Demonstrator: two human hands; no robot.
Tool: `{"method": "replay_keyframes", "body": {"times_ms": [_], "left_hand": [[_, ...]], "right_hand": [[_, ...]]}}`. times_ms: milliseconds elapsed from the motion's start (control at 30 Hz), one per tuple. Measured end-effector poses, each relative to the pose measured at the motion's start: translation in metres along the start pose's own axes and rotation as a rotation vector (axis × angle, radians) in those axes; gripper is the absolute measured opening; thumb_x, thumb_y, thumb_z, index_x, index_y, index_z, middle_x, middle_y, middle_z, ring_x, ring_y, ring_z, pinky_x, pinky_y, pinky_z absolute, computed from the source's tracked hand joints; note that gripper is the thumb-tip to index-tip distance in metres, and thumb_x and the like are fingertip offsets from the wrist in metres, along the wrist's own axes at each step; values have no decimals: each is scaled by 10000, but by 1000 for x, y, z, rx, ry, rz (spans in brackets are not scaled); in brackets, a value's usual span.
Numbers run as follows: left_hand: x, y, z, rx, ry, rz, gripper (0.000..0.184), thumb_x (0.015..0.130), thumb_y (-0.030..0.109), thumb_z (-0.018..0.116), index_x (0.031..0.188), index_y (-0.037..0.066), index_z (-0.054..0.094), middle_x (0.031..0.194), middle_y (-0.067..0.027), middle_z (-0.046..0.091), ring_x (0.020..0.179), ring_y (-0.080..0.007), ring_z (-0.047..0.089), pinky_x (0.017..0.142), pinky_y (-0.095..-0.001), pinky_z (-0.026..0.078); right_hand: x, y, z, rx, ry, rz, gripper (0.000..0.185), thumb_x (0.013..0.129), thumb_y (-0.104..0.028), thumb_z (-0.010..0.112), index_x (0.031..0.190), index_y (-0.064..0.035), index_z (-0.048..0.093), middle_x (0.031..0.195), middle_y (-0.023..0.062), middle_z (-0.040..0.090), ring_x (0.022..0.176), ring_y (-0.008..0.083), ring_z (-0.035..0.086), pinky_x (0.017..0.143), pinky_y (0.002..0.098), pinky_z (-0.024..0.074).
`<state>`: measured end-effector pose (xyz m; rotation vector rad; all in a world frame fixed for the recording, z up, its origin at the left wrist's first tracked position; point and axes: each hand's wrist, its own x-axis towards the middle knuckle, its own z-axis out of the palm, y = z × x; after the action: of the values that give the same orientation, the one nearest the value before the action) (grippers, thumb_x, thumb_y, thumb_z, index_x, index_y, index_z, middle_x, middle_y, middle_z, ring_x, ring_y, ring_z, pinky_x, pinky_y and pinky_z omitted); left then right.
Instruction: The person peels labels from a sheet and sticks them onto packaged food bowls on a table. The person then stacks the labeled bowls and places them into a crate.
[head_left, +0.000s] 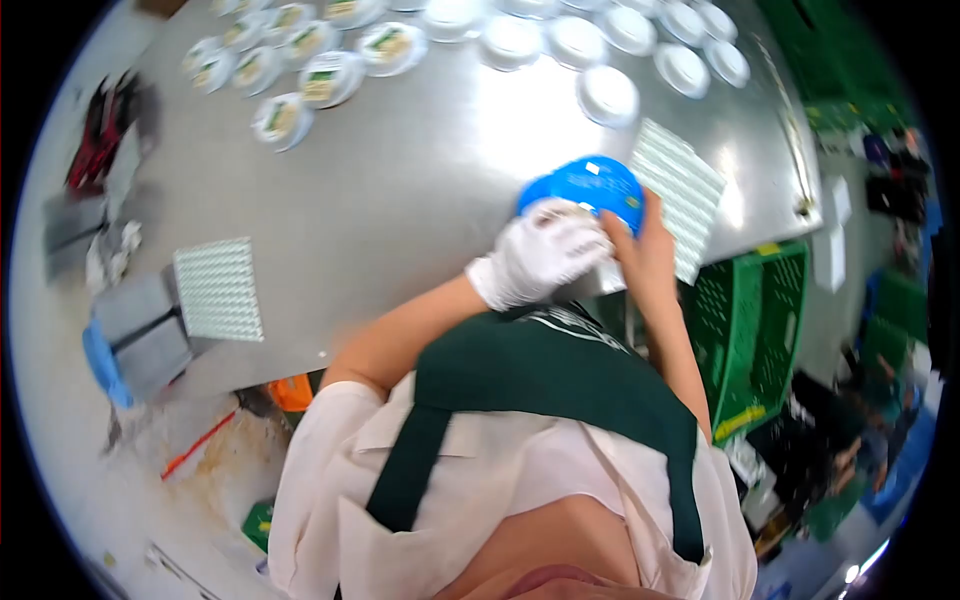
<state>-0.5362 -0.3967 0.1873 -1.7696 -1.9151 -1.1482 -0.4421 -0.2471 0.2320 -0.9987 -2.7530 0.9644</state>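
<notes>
Near the table's front edge, a blue round tub (600,187) with a shiny top is held between both hands. A second blue rounded shape (537,190) shows just to its left, partly hidden. My left hand (550,248), in a white glove, has its fingers curled against the near side of the blue tub. My right hand (645,245), bare, closes on the tub's right side, with thumb and fingers around it. Below the fingers a small white piece (606,278) shows; what it is cannot be made out. A sheet of pale labels (690,185) lies beside my right hand.
Several white round tubs (608,96) stand at the back of the steel table (400,180); those at left carry printed labels (330,80). Another label sheet (218,290) lies at the left edge. A green crate (760,330) is at right, below the table edge.
</notes>
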Motion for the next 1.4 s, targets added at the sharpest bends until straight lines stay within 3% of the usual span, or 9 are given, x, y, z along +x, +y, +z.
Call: {"method": "replay_keyframes", "body": {"times_ms": [300, 367, 433, 567, 667, 867, 1033, 1267, 1400], "left_hand": [[3, -33, -45, -12, 46, 28, 390, 761, 217, 700, 1128, 98, 641, 1120, -76, 643, 1062, -237, 600, 952, -398, 457], [-7, -101, -66, 309, 2, -368, 339, 815, 188, 678, 1137, 89, 640, 1109, -97, 645, 1042, -267, 612, 914, -397, 484], [-22, -188, -92, 313, 342, -587, 308, 870, 84, 608, 1177, 57, 618, 1107, -153, 646, 1038, -310, 611, 907, -389, 486], [-84, -322, -143, 707, -105, -508, 460, 931, 307, 512, 1293, 22, 525, 1324, -175, 547, 1272, -357, 465, 1083, -453, 346], [-108, -354, -141, 790, -334, -500, 520, 912, 462, 541, 1341, 169, 533, 1367, -155, 520, 1302, -351, 440, 1089, -493, 328], [-85, -322, -131, 882, -287, -589, 544, 867, 451, 603, 1345, 198, 548, 1380, -100, 516, 1285, -339, 449, 1059, -462, 366], [-89, -230, -118, 445, -138, -561, 634, 800, 317, 730, 1334, 47, 520, 1363, -217, 505, 1252, -394, 480, 1041, -460, 387], [-111, -140, -77, 493, -277, -694, 745, 762, 311, 789, 1411, 131, 469, 1515, -145, 374, 1406, -413, 283, 1152, -493, 242], [-125, -143, -78, 525, -307, -679, 775, 761, 323, 789, 1430, 133, 447, 1528, -150, 353, 1407, -431, 270, 1150, -491, 246]], "right_hand": [[8, 11, 6, 45, -27, 9, 359, 1023, -289, 444, 1264, -33, 516, 801, 247, 661, 714, 392, 657, 640, 451, 483], [7, 17, -1, 42, -10, -15, 362, 1027, -287, 428, 1290, -54, 513, 726, 190, 627, 642, 303, 629, 611, 403, 469], [5, 25, -20, 130, 7, 94, 370, 1030, -285, 414, 1320, -78, 510, 658, 95, 549, 589, 179, 533, 571, 331, 425], [-11, 66, -52, 216, 115, 220, 418, 1009, -330, 469, 1331, -68, 520, 642, 16, 478, 585, 89, 449, 543, 267, 377], [-29, 76, -58, 169, 213, 338, 364, 993, -267, 507, 1286, -53, 541, 657, 34, 511, 588, 111, 488, 560, 281, 419], [-53, 125, -39, 103, 250, 416, 328, 964, -255, 560, 1210, -37, 572, 652, 110, 604, 578, 216, 583, 582, 346, 457], [-22, 161, -34, 5, 280, 276, 284, 910, -228, 614, 1117, -34, 625, 648, 125, 595, 583, 278, 596, 582, 378, 465], [137, 179, -29, -246, 285, -192, 290, 837, -194, 656, 1119, -127, 643, 1103, 87, 629, 1031, 291, 606, 797, 393, 516], [181, 191, -24, -480, 265, -233, 322, 803, -167, 671, 1119, -114, 635, 1063, 66, 649, 1093, 282, 581, 814, 383, 513]]}}
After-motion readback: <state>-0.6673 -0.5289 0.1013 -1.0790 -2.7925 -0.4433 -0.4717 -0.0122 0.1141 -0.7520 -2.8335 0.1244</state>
